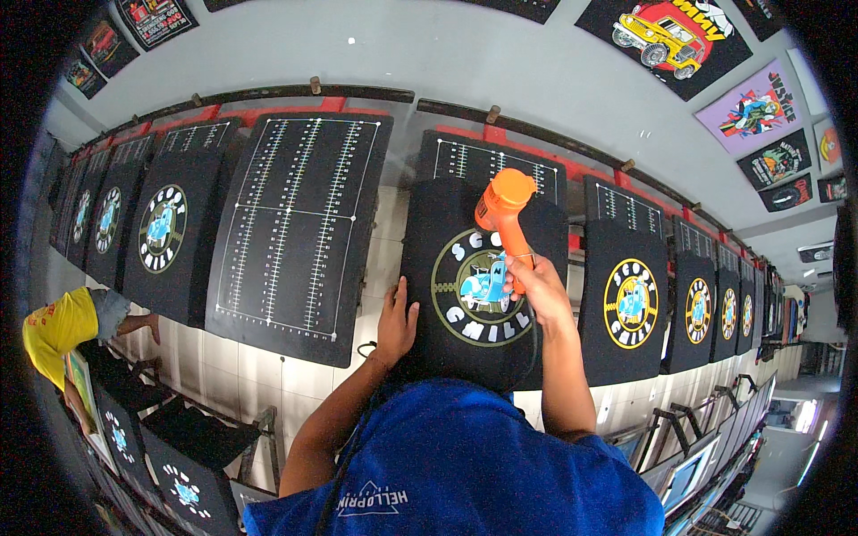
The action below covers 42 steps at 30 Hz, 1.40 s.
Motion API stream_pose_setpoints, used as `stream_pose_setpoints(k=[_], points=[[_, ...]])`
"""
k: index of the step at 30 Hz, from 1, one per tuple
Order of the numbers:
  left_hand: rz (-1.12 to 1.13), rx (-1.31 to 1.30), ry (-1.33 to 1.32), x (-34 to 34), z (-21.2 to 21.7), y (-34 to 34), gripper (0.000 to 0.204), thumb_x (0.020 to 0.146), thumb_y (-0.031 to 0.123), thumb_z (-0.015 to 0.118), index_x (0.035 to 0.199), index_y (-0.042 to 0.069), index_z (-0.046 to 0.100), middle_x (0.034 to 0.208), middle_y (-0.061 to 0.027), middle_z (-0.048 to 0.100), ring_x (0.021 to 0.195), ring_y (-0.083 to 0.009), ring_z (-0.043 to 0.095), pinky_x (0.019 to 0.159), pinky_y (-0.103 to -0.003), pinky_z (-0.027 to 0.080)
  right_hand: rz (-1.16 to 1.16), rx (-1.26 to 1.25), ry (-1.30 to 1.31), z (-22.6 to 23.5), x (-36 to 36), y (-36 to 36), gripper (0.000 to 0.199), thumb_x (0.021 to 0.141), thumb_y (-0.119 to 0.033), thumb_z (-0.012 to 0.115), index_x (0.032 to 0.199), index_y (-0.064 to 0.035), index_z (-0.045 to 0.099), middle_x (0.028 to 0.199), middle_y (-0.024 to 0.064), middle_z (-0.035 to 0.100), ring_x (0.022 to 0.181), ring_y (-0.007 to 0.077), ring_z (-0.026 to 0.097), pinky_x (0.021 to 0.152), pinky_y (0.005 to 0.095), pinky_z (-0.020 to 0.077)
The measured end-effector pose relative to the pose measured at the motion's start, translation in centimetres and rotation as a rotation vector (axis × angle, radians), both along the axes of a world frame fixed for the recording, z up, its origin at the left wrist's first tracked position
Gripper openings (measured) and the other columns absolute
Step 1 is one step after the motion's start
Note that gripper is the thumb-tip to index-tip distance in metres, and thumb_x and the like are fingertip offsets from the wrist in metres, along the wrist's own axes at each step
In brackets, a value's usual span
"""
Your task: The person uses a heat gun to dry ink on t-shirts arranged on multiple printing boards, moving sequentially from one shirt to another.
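One orange blower (508, 214) juts from the right hand (543, 290).

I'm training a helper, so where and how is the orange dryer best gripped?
Probably by the orange dryer's narrow handle, coming from the near right side, as the right hand does: the handle runs back toward the person from the bulky head.

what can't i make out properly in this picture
All in the head view:
- Part of the round print: covered by the orange blower and right hand.
- Part of the blower's handle: hidden by the right hand's grasp.
- Part of the black shirt's near edge: behind the wearer's blue shirt.
- Lettering on the far-left print: too small, near the dark rim.
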State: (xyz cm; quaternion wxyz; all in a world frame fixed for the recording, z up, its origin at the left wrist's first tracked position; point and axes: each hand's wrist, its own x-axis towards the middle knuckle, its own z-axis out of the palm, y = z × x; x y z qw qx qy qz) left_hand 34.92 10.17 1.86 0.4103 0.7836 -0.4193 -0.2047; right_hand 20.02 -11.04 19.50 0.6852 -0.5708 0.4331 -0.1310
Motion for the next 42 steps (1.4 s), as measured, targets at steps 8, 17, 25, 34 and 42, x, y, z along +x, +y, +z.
stream_pose_setpoints(k=[8, 17, 25, 34, 42], points=[[0.078, -0.026, -0.282, 1.2, 0.4, -0.2, 0.046, 0.096, 0.018, 0.051, 0.137, 0.001, 0.040, 0.133, -0.0274, 0.041, 0.118, -0.0432, 0.047, 0.099, -0.044, 0.041, -0.040, -0.062, 0.041, 0.1, 0.6, 0.5, 0.024, 0.091, -0.028, 0.062, 0.094, -0.0044, 0.059, 0.070, -0.0011, 0.056, 0.060, 0.0075, 0.056, 0.048, 0.0202, 0.0421], [-0.331, -0.571, 0.539, 7.5, 25.1, -4.5, 0.021, 0.094, 0.017, 0.052, 0.100, -0.001, 0.061, 0.097, -0.0126, 0.064, 0.091, -0.0189, 0.060, 0.084, -0.032, 0.046, -0.068, 0.005, 0.005, -0.3, 0.0, -0.3, 0.024, 0.090, -0.028, 0.063, 0.093, -0.0044, 0.058, 0.069, -0.0003, 0.056, 0.058, 0.0093, 0.057, 0.048, 0.0216, 0.0435], [-1.164, -0.984, 0.682, 3.6, 39.9, -6.4, 0.020, 0.080, 0.016, 0.062, 0.074, -0.003, 0.059, 0.068, -0.0170, 0.059, 0.059, -0.0246, 0.057, 0.056, -0.035, 0.046, 0.088, 0.001, 0.042, -0.6, 0.0, 0.6, 0.024, 0.089, -0.029, 0.064, 0.089, -0.0064, 0.057, 0.070, 0.0000, 0.056, 0.060, 0.0095, 0.058, 0.049, 0.0236, 0.0434], [-1.463, -0.872, 0.309, -2.0, 42.6, -9.8, 0.021, 0.081, 0.018, 0.064, 0.077, -0.002, 0.060, 0.072, -0.0164, 0.061, 0.065, -0.0259, 0.059, 0.058, -0.036, 0.046, 0.130, -0.011, 0.084, -0.9, 0.2, 0.1, 0.024, 0.090, -0.030, 0.063, 0.090, -0.0064, 0.058, 0.071, 0.0002, 0.057, 0.061, 0.0100, 0.058, 0.049, 0.0239, 0.0438], [-1.479, -0.808, 0.093, -3.3, 43.0, -8.7, 0.022, 0.081, 0.020, 0.066, 0.081, -0.001, 0.060, 0.076, -0.0159, 0.062, 0.070, -0.0271, 0.061, 0.061, -0.037, 0.047, 0.152, 0.027, 0.162, -2.7, -0.1, -1.7, 0.024, 0.090, -0.030, 0.062, 0.090, -0.0065, 0.058, 0.072, 0.0003, 0.058, 0.061, 0.0105, 0.058, 0.050, 0.0243, 0.0441]])
